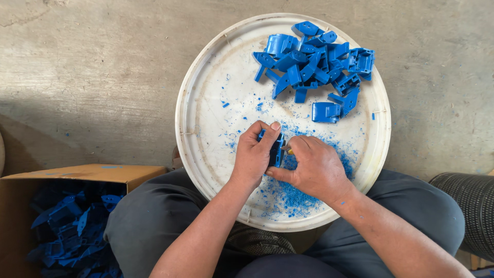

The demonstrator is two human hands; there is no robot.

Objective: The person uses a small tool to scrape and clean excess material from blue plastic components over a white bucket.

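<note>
left hand [253, 154] closed round a blue plastic part [275, 149], thumb up its side | right hand [315, 167] fingers curled on a small tool [287, 151] touching that part | both over the white round tray [206, 128], near its front edge | blue shavings [293, 195] beneath | pile of blue parts [319, 62] at tray's far edge | cardboard box [77, 172] of like parts on floor, left
</note>
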